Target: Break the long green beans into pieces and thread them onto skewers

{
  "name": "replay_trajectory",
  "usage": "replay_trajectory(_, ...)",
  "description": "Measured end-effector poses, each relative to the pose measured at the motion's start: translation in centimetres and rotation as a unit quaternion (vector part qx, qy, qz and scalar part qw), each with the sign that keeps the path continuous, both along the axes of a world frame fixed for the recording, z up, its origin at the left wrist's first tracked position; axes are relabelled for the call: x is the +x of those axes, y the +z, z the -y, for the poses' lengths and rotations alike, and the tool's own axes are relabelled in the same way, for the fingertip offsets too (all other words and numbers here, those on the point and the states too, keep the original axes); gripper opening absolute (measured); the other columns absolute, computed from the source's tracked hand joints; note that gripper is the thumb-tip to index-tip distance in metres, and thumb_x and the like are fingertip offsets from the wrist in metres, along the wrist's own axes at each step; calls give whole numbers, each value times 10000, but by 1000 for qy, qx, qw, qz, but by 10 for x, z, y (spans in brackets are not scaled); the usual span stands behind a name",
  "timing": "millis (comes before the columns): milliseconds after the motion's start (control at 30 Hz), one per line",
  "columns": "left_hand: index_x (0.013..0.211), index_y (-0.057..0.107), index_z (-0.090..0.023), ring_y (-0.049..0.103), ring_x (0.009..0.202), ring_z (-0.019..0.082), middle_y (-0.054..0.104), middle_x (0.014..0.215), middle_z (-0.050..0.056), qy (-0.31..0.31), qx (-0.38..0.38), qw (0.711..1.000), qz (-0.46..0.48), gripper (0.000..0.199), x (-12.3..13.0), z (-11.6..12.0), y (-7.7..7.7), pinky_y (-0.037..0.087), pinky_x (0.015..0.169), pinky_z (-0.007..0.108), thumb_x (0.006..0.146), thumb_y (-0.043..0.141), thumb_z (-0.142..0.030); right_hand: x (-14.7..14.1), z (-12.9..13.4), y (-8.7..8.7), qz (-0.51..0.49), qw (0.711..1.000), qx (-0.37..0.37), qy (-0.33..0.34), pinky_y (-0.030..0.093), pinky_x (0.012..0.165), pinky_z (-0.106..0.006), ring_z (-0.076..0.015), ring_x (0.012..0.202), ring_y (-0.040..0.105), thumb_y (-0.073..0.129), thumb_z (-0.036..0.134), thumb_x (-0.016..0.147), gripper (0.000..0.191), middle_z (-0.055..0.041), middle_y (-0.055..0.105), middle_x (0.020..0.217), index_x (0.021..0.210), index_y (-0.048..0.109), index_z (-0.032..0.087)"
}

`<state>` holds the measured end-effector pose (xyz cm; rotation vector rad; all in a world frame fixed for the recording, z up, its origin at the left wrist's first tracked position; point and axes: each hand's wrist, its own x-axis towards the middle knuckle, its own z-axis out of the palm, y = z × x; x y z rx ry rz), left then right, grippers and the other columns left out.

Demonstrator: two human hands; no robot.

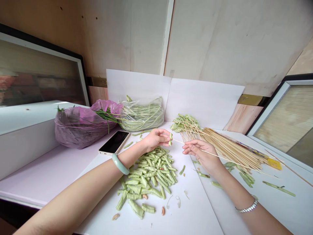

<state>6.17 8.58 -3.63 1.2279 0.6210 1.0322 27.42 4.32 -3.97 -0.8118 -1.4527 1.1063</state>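
Between the fingertips of my left hand (158, 138) is a short piece of green bean (170, 139), held upright. My right hand (201, 153) grips a thin bamboo skewer (220, 157), whose tip meets the bean piece; I cannot tell how deep it goes in. Below my left hand spreads a pile of cut green bean pieces (149, 176). Beyond my right hand lies a thick bundle of bare skewers (227, 147). Skewers loaded with bean pieces (186, 123) lie at the back, their sticks crossing toward the bundle.
A phone (114, 142) lies left of the pile. Behind it stand a purple plastic bag (78, 125) of greens and a clear bag (144, 112) of long beans. Yellow packaging (274, 163) and bean scraps (278, 188) are at right. White boards (202, 101) stand along the back.
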Motion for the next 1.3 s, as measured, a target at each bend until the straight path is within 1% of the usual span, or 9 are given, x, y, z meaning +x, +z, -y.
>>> replay_trajectory(233, 753, 645, -80, 639, 564, 139, 659, 635, 35, 17, 11, 1000, -6, 411, 2, -6, -6, 539, 623, 293, 465, 866, -275, 1, -3, -5, 7, 1000, -3, 1, 585, 655, -317, -184, 639, 705, 793, 395, 639, 245, -57, 740, 731, 764, 735, 193)
replay_trajectory(533, 716, 646, -80, 635, 535, 138, 663, 606, 31, 18, 22, 1000, -8, 373, 3, -2, -4, 540, 574, 275, 454, 861, -235, -2, -2, -7, -9, 1000, -18, 0, 586, 661, -325, -188, 634, 705, 805, 379, 625, 242, -62, 739, 719, 742, 728, 182)
replay_trajectory(700, 731, 641, -82, 642, 541, 141, 667, 611, 25, 14, 25, 1000, -1, 383, 5, 0, -4, 549, 582, 281, 456, 858, -240, -4, 0, -6, -34, 999, -29, -1, 580, 662, -319, -179, 623, 700, 814, 400, 604, 256, -51, 733, 691, 723, 720, 193)
replay_trajectory(833, 733, 637, -76, 646, 545, 156, 671, 602, 44, 8, 27, 1000, -5, 388, 5, 0, -3, 549, 569, 290, 453, 858, -230, -6, 1, -5, -49, 998, -39, -1, 577, 657, -319, -178, 611, 698, 823, 400, 588, 262, -51, 731, 677, 711, 719, 192)
replay_trajectory(1133, 720, 639, -82, 644, 548, 158, 671, 596, 46, 6, 32, 999, -1, 374, 6, 2, -4, 543, 562, 288, 453, 856, -228, -9, 4, -2, -62, 997, -45, 1, 578, 650, -328, -183, 600, 696, 827, 403, 571, 262, -44, 730, 662, 681, 715, 193)
replay_trajectory(1300, 708, 640, -88, 643, 553, 154, 668, 599, 38, 8, 29, 1000, 7, 372, 9, 3, -6, 544, 582, 293, 445, 859, -232, -9, 5, -1, -63, 997, -47, -2, 579, 629, -324, -184, 586, 695, 835, 382, 569, 252, -52, 729, 652, 680, 718, 188)
